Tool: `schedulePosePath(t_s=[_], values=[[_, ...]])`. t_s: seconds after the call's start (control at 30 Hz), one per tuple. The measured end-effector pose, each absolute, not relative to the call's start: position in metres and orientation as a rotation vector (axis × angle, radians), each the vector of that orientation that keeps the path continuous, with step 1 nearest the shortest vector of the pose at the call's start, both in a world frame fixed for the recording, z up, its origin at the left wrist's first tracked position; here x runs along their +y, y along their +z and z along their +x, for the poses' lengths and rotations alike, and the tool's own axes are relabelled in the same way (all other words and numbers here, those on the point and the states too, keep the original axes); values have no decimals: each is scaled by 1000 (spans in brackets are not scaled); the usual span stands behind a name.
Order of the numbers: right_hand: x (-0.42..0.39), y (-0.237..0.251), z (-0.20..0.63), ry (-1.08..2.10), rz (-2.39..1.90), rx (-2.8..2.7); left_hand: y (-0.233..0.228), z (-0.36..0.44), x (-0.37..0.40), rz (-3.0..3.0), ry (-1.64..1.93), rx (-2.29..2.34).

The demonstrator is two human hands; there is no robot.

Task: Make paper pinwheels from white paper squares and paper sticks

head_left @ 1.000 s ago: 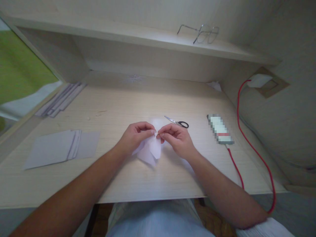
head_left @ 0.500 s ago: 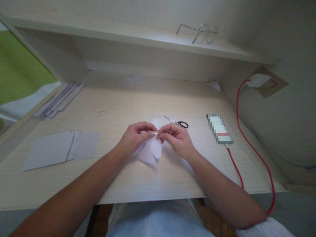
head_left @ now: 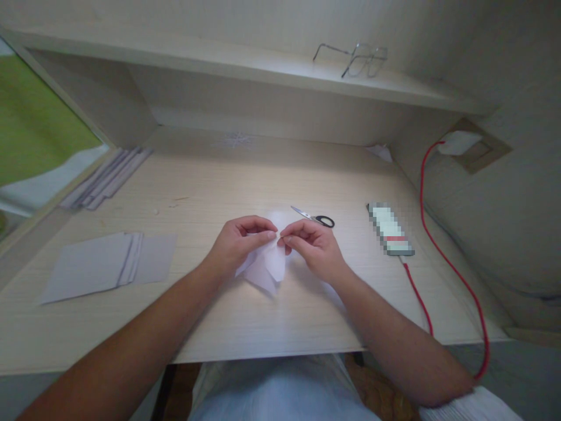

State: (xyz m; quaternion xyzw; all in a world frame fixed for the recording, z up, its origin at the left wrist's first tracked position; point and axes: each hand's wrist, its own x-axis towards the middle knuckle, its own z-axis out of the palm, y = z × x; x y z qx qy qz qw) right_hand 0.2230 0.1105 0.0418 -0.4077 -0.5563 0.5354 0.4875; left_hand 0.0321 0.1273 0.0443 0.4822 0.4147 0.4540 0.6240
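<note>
Paper piles (head_left: 90, 266), two, lie leftmost; open desk (head_left: 201, 199) separates them from my left hand (head_left: 239, 242). It pinches one folded white sheet (head_left: 265, 269), as does my right hand (head_left: 313, 248), inside the front edge. One pair of scissors (head_left: 325, 221) sits just beyond, then room, one phone (head_left: 391, 231).

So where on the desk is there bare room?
Bare: between the black-handled metal scissors and pale spiky cutout behind; between scissors and dark-edged phone. Crowded: centre, where left hand and right hand pinch white paper; left, with flat pale sheets.
</note>
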Motion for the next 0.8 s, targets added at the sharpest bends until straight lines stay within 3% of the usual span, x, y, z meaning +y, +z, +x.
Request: schedulePosePath(t_s=[0.37,0.8], values=[[104,38,226,979,-1068,-1650,42,32,129,1131,1041,1000],[107,41,222,1216,-1006,-1441,45,32,127,1138,1034,1017]])
